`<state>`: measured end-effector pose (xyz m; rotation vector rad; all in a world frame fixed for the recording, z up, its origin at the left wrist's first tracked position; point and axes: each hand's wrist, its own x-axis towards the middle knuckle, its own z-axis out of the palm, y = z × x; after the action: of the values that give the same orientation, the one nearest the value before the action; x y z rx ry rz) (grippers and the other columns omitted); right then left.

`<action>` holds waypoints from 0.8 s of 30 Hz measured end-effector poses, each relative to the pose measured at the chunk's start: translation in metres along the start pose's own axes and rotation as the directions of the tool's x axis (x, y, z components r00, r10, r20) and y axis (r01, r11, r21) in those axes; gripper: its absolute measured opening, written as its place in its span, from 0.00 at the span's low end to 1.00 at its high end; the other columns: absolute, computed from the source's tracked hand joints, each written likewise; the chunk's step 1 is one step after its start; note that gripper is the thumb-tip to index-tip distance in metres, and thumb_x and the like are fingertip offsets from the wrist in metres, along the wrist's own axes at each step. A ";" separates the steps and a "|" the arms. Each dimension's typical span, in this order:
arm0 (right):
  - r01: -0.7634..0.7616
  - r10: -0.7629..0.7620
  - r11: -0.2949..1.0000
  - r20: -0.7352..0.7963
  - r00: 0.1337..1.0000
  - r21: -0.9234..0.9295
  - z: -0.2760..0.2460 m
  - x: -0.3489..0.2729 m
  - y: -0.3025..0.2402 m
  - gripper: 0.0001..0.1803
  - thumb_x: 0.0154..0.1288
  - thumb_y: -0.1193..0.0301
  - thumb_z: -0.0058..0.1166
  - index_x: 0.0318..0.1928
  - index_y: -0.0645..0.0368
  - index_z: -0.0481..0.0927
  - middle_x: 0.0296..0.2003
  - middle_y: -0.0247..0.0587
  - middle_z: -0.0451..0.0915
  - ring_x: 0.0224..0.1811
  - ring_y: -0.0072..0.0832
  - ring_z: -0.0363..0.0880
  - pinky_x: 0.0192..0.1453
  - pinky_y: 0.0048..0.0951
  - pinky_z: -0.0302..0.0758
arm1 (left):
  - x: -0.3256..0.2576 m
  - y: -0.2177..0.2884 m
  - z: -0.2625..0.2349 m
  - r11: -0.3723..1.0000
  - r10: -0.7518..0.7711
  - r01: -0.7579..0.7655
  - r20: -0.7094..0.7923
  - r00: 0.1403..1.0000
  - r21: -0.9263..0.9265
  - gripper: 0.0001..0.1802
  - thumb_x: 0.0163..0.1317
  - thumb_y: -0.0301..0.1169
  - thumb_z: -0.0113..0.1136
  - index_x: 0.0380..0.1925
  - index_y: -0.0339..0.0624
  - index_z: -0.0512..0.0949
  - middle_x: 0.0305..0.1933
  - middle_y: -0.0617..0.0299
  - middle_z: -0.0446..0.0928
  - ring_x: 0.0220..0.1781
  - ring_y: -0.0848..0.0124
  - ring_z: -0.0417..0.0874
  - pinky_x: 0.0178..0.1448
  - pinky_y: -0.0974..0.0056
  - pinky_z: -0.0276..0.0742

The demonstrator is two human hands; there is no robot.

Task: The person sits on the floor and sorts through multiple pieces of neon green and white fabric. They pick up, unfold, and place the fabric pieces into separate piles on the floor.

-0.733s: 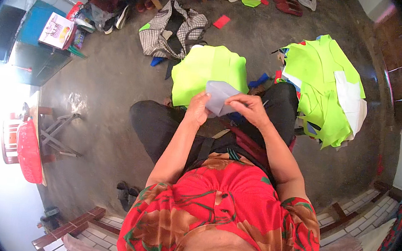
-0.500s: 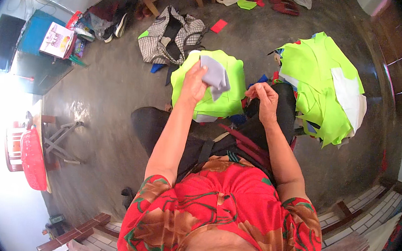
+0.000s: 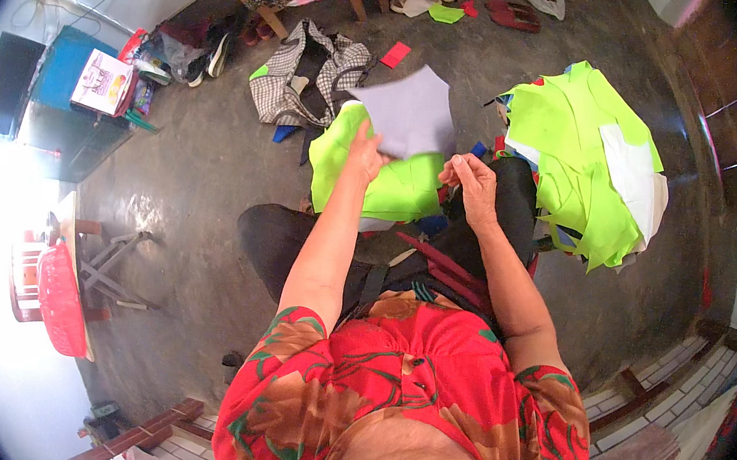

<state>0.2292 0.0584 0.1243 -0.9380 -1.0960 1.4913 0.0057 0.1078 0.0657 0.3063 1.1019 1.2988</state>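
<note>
My left hand (image 3: 365, 155) is closed on the lower edge of a grey fabric piece (image 3: 412, 113), which is opened out flat and held over a neon-yellow stack of cloth pieces (image 3: 332, 168) at my lap. My right hand (image 3: 473, 190) hovers by the right side of that stack, above my dark-trousered leg. Its thumb and fingertips are drawn together in a pinch; whatever may be between them is too small to make out. On the right stands a larger heap of neon-yellow cut pieces (image 3: 580, 144), with a white piece (image 3: 623, 176) lying across it.
Beyond the stack a black-and-white checked bag (image 3: 280, 86) lies gaping on the grey floor, with a red scrap (image 3: 395, 55) beside it. At far left are a teal cabinet (image 3: 67, 64) and a red plastic basin (image 3: 62, 297). Several shoes (image 3: 512, 14) lie under the far table.
The grey fabric piece, crumpled before in my left hand, now spreads out and reaches farther forward. My left hand has turned and dropped slightly; my right hand has shifted a little left.
</note>
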 end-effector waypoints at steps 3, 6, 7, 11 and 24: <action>-0.027 0.027 1.000 -0.010 1.000 -0.007 -0.003 0.003 0.005 0.14 0.66 0.64 0.49 0.28 0.59 0.77 0.23 0.31 0.78 0.25 0.15 0.73 0.32 0.17 0.68 | -0.008 -0.030 -0.018 0.971 -0.150 0.189 -0.242 0.959 0.144 0.37 0.62 0.17 0.41 0.68 0.54 0.41 0.62 0.40 0.56 0.57 0.50 0.71 0.43 0.46 0.81; -0.031 0.031 0.999 0.004 1.000 -0.022 0.000 0.005 0.006 0.14 0.66 0.64 0.49 0.28 0.59 0.77 0.22 0.31 0.78 0.24 0.14 0.72 0.31 0.17 0.68 | -0.015 -0.045 -0.037 0.961 -0.071 0.122 -0.206 0.976 0.247 0.37 0.61 0.19 0.45 0.68 0.53 0.43 0.55 0.41 0.63 0.47 0.54 0.77 0.38 0.51 0.82; -0.026 0.026 0.999 0.015 1.000 -0.037 0.001 0.006 0.006 0.14 0.66 0.64 0.48 0.28 0.60 0.77 0.22 0.31 0.78 0.24 0.14 0.72 0.32 0.18 0.68 | -0.016 -0.047 -0.040 0.955 -0.042 0.088 -0.165 0.985 0.285 0.37 0.60 0.20 0.47 0.67 0.52 0.45 0.52 0.44 0.66 0.45 0.56 0.78 0.37 0.54 0.82; -0.058 0.059 0.997 0.017 0.998 -0.044 0.003 0.007 0.009 0.14 0.66 0.64 0.48 0.29 0.60 0.77 0.22 0.31 0.77 0.24 0.14 0.72 0.32 0.18 0.69 | -0.018 -0.050 -0.045 0.904 0.033 -0.015 -0.036 0.999 0.427 0.38 0.56 0.23 0.55 0.66 0.50 0.52 0.40 0.54 0.74 0.39 0.65 0.79 0.33 0.62 0.80; -0.062 0.062 0.997 0.009 0.998 -0.045 0.003 0.010 0.012 0.14 0.66 0.64 0.49 0.29 0.61 0.77 0.22 0.31 0.77 0.23 0.14 0.70 0.30 0.17 0.68 | 0.027 -0.076 -0.063 0.339 0.236 -0.094 0.012 0.972 0.936 0.21 0.45 0.32 0.65 0.42 0.37 0.77 0.31 0.51 0.80 0.36 0.59 0.82 0.41 0.57 0.76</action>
<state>0.2213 0.0667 0.1130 -1.0042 -1.1203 1.5287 -0.0011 0.0843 -0.0336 1.2602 1.9187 0.6845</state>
